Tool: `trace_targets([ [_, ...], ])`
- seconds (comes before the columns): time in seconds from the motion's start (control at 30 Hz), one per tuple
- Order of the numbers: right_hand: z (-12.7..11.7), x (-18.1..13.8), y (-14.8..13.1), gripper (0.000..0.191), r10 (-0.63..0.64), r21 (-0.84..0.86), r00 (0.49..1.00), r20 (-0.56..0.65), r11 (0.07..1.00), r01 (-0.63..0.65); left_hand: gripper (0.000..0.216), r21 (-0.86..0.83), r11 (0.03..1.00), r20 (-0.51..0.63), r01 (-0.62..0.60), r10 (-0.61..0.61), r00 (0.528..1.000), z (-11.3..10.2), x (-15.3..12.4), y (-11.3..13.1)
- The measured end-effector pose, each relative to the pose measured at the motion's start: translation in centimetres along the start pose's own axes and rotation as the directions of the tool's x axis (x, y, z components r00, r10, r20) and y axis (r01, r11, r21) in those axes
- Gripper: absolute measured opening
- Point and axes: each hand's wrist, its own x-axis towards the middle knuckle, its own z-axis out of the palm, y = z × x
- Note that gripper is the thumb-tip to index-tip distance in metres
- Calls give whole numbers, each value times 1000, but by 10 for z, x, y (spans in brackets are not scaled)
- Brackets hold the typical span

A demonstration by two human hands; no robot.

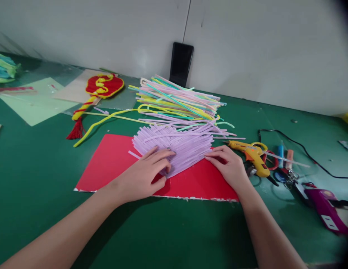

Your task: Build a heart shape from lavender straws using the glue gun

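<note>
Counter [36, 209]: green surface; both forearms come in from the near edge and angle inward.
Left hand [142, 177]: palm down, fingers [159, 154] spread and laid flat. Nothing gripped. Thumb rests on the card below.
Right hand [230, 166]: palm down, fingers [214, 156] close together and slightly bent. Nothing gripped.
Red card [106, 164]: lies flat under both hands, long side toward the person. Judged a backing sheet, since the lilac piece sits wholly on it.
Straw heart [187, 144]: lilac straws laid side by side in a heart outline, on the far half of the card.
Heart vs fingers: left fingertips lie on top of its lower-left lobe. Right fingertips touch its lower-right edge, on the card rather than on the straws. The point of the heart lies between the two hands.
Why flat hands: judged that light pressure from above and from the side keeps the loose straws aligned; a pinch would disturb them.
Glue gun [253, 155]: yellow, on its side just beside the right hand, within easy reach. Cable [302, 149] runs off to the right.
Straw pile [176, 101]: mixed pastel colours, just behind the heart.
Red ornament [103, 85]: with yellow cord, far left, well apart.
Phone [181, 63]: dark, propped upright against the wall.
</note>
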Motion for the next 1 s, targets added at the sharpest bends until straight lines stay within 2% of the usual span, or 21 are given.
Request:
trace_targets([
  [0.23,0,0,-1,9,-1,17,1000,-5,1000,1,9,34,999,-83,-32,35,996,2,19,19],
  [0.37,0,1,0,9,-8,21,1000,-6,1000,8,11,160,985,-129,57,-36,991,5,47,32],
  [0.57,0,1,-1,10,-18,39,1000,-3,999,18,7,152,982,-100,115,-100,990,18,78,33],
  [1.0,0,3,-2,9,-20,55,1000,2,998,20,9,165,980,-56,109,-101,993,22,79,30],
])
